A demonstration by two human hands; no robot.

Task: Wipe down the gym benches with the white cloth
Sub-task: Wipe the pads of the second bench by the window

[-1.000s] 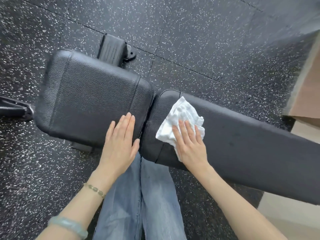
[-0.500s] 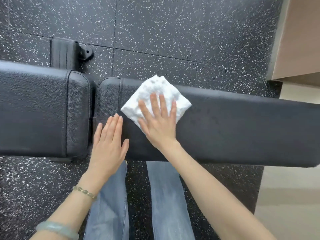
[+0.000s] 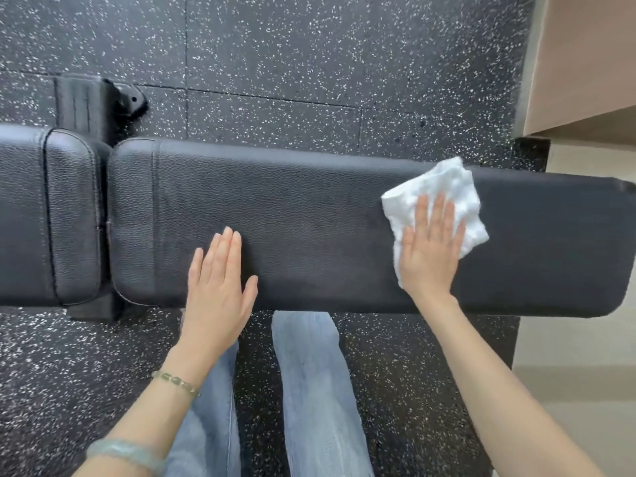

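Fingers [image 3: 434, 215] of right hand [image 3: 427, 251] spread flat, pressing white cloth [image 3: 444, 191] on bench [image 3: 309, 215]

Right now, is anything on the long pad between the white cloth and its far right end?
Nothing visible. The right hand presses the white cloth flat on the long pad, and the stretch up to the pad's right end is bare. The left hand rests flat behind it, out of the way.
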